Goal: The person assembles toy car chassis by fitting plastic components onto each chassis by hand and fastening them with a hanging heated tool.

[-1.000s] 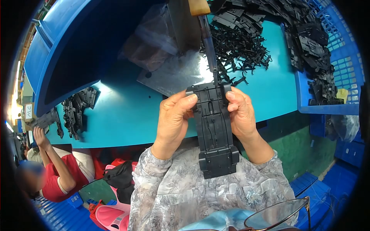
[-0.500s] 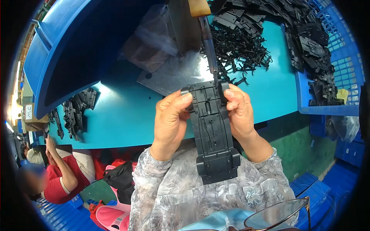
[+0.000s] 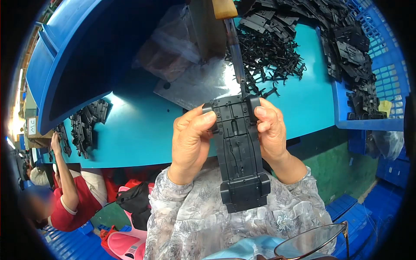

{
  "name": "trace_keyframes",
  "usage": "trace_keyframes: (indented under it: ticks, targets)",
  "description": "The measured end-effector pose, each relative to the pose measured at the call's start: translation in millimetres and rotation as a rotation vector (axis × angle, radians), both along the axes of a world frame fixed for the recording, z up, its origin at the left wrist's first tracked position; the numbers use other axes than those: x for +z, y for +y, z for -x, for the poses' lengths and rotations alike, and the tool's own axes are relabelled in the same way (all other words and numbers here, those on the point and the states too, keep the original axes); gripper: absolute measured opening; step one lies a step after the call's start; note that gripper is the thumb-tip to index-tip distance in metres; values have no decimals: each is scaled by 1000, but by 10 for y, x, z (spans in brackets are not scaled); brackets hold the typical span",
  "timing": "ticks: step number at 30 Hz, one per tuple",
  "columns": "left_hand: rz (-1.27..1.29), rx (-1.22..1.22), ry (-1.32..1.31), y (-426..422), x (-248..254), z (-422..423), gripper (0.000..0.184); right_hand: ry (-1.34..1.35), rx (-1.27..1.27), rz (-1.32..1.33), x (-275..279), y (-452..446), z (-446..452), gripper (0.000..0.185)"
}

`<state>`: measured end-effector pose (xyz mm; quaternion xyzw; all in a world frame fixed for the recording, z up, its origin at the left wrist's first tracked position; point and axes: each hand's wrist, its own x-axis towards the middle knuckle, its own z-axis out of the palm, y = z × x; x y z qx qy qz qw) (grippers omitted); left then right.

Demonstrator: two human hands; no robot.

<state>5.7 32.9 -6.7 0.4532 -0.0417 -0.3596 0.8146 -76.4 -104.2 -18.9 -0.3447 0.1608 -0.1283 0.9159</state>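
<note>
Near the left end of the table (image 3: 138,143), a box (image 3: 39,142) bears a white label (image 3: 31,126) seeming to read "MC" sideways. Over the table's near edge, the left hand (image 3: 188,145) and right hand (image 3: 273,132) are apart, clamped on opposite sides of a black plastic part (image 3: 241,151) that juts past that edge. Turquoise surface flanks both hands, meeting a blue basket (image 3: 368,124) at the table's right and small black pieces (image 3: 277,56) toward its far side.
</note>
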Motion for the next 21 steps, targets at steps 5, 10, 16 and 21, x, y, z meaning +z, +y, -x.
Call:
trace_keyframes:
  ticks: [5, 10, 16, 21]
  targets:
    - [9, -4, 3, -5, 38, 15, 24, 31, -41, -10, 77, 46, -10, 27]
    - [-11, -21, -9, 18, 23, 11, 25, -33, 20, -8, 8, -1, 37, 26]
    - [3, -26, -9, 17, 37, 4, 25, -66, 10, 1, 15, 13, 22, 28]
    - [-9, -28, -2, 14, 45, 5, 25, -78, 24, -9, 21, 2, 23, 28]
